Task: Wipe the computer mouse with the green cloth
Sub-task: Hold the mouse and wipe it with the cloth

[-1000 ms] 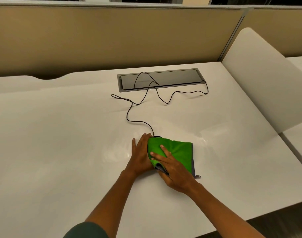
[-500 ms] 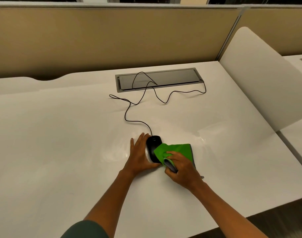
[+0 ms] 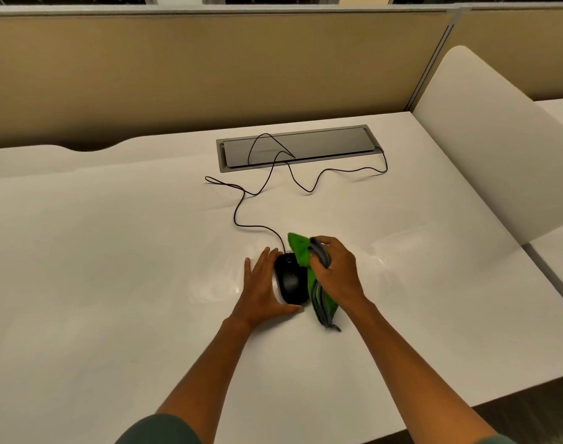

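Observation:
A black wired computer mouse lies on the white desk, fully uncovered. My left hand rests flat against its left side with the fingers stretched out, steadying it. My right hand is closed on the bunched green cloth with a grey edge, pressed against the mouse's right side. The cloth's green top pokes out above my fingers and its lower end hangs down onto the desk.
The mouse's black cable winds back to a grey cable hatch set in the desk. A tan partition wall runs behind. A white curved divider panel stands at the desk's right edge.
The cloth lay spread over the mouse a second ago. My right hand has gathered it into a bunch and pulled it off to the mouse's right side, uncovering the mouse. My left hand has stayed put.

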`<action>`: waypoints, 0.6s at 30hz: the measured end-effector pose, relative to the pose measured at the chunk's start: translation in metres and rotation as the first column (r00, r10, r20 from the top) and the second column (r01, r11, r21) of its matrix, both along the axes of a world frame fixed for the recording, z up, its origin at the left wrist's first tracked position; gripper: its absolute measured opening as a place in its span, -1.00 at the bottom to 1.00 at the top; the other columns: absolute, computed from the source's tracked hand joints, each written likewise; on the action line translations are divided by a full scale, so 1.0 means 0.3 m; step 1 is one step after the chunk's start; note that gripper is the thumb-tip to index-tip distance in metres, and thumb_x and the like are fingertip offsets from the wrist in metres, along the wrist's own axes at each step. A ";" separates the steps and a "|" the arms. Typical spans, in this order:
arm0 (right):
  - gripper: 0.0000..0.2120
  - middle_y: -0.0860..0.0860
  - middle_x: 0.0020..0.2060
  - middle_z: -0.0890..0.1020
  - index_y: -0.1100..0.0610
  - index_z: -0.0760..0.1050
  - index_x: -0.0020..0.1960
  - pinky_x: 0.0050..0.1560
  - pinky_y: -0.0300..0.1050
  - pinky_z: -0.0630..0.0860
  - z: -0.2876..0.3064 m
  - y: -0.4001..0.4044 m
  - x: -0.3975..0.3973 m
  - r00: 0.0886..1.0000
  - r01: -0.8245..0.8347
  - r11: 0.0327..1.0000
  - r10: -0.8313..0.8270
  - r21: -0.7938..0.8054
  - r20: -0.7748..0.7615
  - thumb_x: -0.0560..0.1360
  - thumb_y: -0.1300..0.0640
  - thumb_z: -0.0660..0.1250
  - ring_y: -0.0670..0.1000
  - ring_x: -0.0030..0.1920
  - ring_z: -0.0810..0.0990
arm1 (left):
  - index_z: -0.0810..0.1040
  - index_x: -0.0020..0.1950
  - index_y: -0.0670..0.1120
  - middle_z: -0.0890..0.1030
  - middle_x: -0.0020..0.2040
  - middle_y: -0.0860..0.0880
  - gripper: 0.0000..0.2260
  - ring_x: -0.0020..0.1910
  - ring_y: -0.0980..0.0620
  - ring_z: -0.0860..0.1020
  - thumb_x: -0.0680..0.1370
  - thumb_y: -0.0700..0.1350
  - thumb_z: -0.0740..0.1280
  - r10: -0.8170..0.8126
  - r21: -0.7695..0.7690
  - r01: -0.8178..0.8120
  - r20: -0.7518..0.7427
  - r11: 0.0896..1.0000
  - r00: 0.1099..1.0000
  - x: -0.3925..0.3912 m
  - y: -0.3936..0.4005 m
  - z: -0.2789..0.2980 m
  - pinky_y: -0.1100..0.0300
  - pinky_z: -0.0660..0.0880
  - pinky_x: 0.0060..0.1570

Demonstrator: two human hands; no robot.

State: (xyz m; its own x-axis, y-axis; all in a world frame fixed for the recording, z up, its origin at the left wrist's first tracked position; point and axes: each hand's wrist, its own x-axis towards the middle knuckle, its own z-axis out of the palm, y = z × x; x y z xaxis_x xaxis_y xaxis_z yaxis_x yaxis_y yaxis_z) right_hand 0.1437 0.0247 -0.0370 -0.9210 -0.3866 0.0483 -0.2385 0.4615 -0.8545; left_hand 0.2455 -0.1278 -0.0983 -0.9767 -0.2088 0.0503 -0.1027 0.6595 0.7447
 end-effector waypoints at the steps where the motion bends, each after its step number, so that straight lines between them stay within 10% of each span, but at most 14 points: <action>1: -0.70 0.03 0.07 0.61 0.13 0.52 0.20 0.01 -0.40 0.46 -0.009 -0.014 -0.005 0.999 -0.040 0.998 0.038 0.045 0.030 0.47 0.22 0.35 -0.06 0.00 0.58 | 0.05 0.55 -0.03 0.16 0.57 0.00 0.08 0.56 0.16 -0.06 0.22 0.33 0.51 -0.001 0.003 0.001 -0.001 1.000 1.000 -0.001 0.001 -0.001 -0.10 -0.28 0.53; 11: -0.88 0.19 -0.02 0.60 0.24 0.53 -0.01 -0.02 -0.02 0.47 0.004 -0.064 -0.026 0.963 -0.266 0.888 0.262 0.376 0.063 0.47 0.27 0.30 0.19 0.00 0.56 | 0.04 0.55 -0.04 0.19 0.56 0.01 0.08 0.56 0.16 -0.07 0.22 0.33 0.51 -0.003 0.009 0.003 0.007 1.000 1.000 -0.003 0.000 -0.002 -0.12 -0.27 0.53; 18: -0.65 0.16 0.16 0.55 0.22 0.48 0.26 0.14 -0.24 0.38 -0.026 0.028 0.078 0.980 -0.190 0.946 0.198 0.263 -0.003 0.48 0.30 0.34 0.11 0.15 0.52 | 0.09 0.53 -0.06 0.24 0.54 -0.01 0.07 0.57 0.11 -0.03 0.20 0.31 0.52 -0.004 0.029 0.004 0.007 1.000 1.000 -0.002 -0.001 0.004 -0.15 -0.27 0.52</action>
State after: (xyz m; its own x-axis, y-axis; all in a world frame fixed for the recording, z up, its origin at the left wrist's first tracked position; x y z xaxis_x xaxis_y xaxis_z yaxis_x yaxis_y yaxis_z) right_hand 0.1672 0.0332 -0.0449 -0.8265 -0.5604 -0.0523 -0.3687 0.6093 -0.7020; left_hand 0.2449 -0.1281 -0.0971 -0.9778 -0.2061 0.0369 -0.1056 0.6380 0.7627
